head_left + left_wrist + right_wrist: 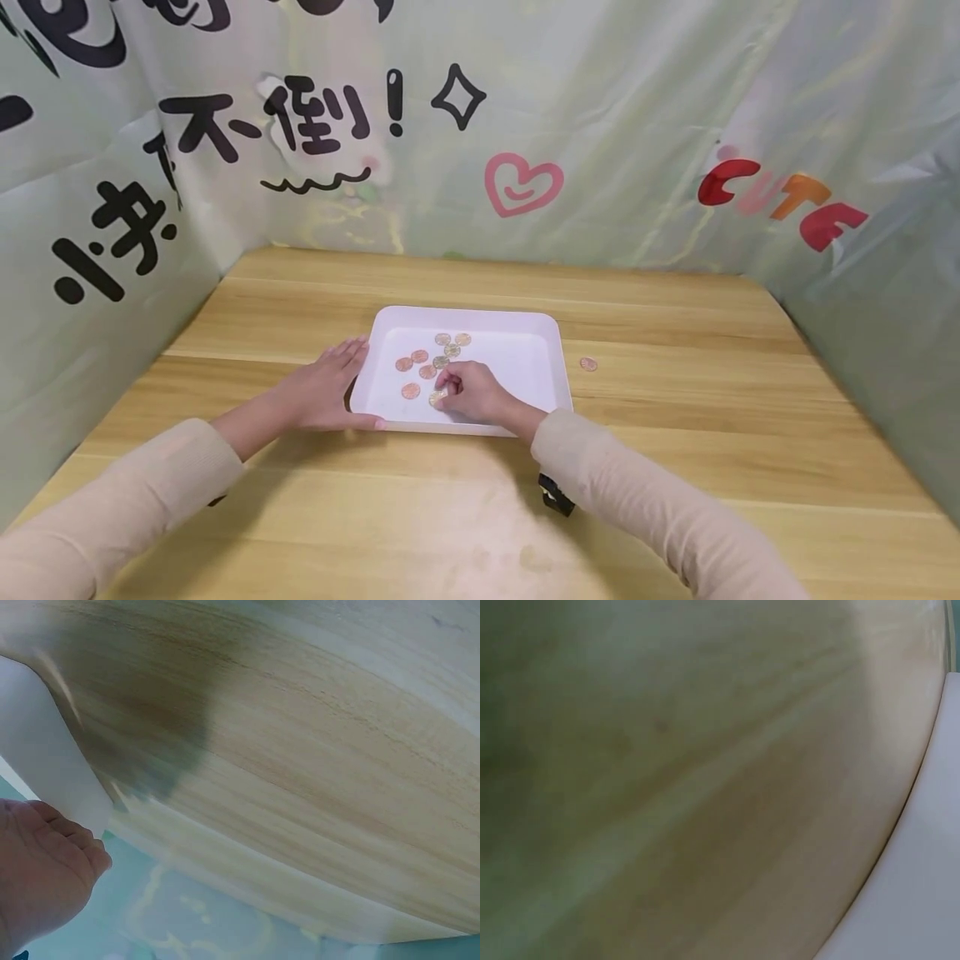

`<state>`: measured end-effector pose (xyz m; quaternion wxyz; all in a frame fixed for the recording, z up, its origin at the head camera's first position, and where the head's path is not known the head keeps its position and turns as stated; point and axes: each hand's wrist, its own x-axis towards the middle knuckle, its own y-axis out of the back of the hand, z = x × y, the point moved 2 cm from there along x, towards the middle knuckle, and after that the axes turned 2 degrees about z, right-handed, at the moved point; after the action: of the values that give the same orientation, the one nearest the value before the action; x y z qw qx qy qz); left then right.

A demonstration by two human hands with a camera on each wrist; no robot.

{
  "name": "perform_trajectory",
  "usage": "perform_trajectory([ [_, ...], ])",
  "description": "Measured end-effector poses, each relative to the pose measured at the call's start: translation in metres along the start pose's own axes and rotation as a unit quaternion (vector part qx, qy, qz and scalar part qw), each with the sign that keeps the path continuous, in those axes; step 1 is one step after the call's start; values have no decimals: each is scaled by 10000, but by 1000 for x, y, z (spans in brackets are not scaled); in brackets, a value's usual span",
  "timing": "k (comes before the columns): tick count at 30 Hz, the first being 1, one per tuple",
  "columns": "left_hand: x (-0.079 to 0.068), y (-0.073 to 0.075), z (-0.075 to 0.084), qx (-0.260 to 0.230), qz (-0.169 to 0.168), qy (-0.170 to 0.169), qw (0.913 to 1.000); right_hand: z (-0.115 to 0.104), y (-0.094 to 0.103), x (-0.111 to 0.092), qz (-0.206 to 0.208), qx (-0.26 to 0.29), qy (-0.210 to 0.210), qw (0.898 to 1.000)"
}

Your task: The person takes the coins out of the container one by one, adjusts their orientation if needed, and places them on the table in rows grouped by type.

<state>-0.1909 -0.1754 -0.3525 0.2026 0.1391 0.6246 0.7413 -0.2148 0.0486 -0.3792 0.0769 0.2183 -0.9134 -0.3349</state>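
Observation:
A shallow white tray [517, 333] sits on the wooden table, with several copper- and gold-coloured coins lying in its left half. My left hand [321, 392] rests against the tray's left side, its fingers along the wall and its thumb at the front edge. Inside the tray, my right hand [474, 393] bends its fingers and pinches a gold-coloured coin [437, 398] near the tray floor. Close by lie a copper coin [410, 391] and a darker coin [441, 362]. The right wrist view shows no hand, only table and part of the tray [915, 885].
One copper coin [588, 364] lies on the table [675, 400] to the right of the tray. Printed cloth walls [615, 125] enclose the table at the back and on both sides.

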Motion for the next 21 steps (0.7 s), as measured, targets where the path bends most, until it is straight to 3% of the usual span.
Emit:
perform_trajectory([
  [11,1,0,-1,-38,37,-30,10000,-6,1,0,-180,-843,280,9959],
  [21,0,0,-1,-55,73,-27,10000,0,9,-1,206,-233,-117,9994],
])
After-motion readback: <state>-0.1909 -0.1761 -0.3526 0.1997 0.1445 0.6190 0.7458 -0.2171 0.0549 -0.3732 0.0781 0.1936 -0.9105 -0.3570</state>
